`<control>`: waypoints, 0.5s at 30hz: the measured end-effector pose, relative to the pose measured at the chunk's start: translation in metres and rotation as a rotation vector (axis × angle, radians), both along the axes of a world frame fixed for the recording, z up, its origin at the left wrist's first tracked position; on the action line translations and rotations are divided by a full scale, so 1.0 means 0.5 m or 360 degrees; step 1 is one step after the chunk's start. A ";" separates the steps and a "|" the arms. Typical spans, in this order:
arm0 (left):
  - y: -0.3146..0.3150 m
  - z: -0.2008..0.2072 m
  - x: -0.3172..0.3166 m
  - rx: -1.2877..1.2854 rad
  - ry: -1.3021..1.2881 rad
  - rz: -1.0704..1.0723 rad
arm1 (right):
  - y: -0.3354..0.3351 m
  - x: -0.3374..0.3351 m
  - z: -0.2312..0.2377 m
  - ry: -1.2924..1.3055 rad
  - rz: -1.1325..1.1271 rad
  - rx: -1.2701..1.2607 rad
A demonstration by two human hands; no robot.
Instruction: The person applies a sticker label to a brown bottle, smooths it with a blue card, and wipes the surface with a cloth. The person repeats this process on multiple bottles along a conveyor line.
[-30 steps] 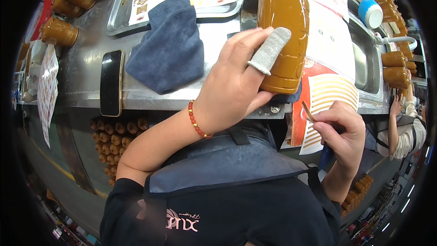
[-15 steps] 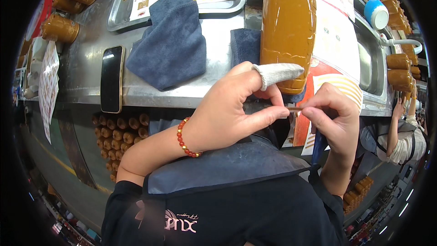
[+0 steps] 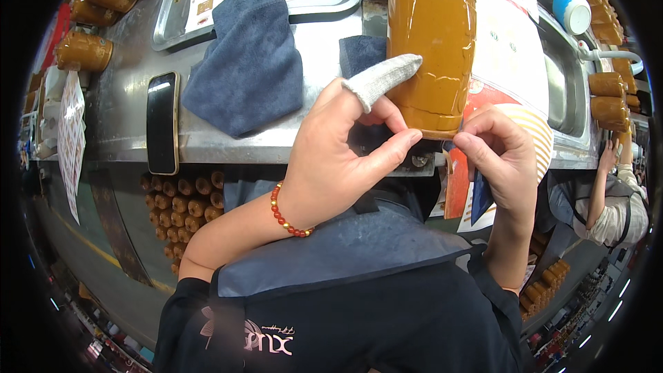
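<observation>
A large brown glazed bottle (image 3: 431, 48) lies on the steel bench, its base toward me. My left hand (image 3: 345, 138) is pinched at the left of this base, a grey knit finger cover (image 3: 383, 81) on its index finger. Thumb and index of my right hand (image 3: 501, 152) pinch at the base's right corner. Any thin strip between the two pinches cannot be told from the bottle's bottom edge. Below my right fingers a flat blue pointed piece (image 3: 481, 199) sticks out, apparently held in that hand. A folded blue cloth (image 3: 363, 54) lies against the bottle's left side.
A blue cloth (image 3: 248, 62) and a phone (image 3: 162, 123) lie at left on the bench (image 3: 311, 97). Behind stands a tray (image 3: 166, 24) with printed sheets. Brown jars (image 3: 84, 52) line the left. A sink (image 3: 563, 90) and a blue-white cup (image 3: 572, 10) are right; another person (image 3: 611, 200) works beyond.
Both hands have moved up to the bottle's base. A thin brown strip stretched between my fingertips earlier no longer shows apart from the bottle. The blue piece has moved along with my right hand.
</observation>
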State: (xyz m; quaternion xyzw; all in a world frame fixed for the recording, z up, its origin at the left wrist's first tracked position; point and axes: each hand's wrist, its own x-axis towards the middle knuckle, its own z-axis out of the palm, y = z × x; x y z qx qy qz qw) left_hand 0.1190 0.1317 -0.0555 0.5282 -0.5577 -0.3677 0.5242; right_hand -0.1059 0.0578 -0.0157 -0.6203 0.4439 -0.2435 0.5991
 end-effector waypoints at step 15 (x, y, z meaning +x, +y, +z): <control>-0.005 -0.011 -0.007 0.0011 0.0042 0.0006 | -0.005 -0.007 -0.002 -0.0067 0.0031 -0.0026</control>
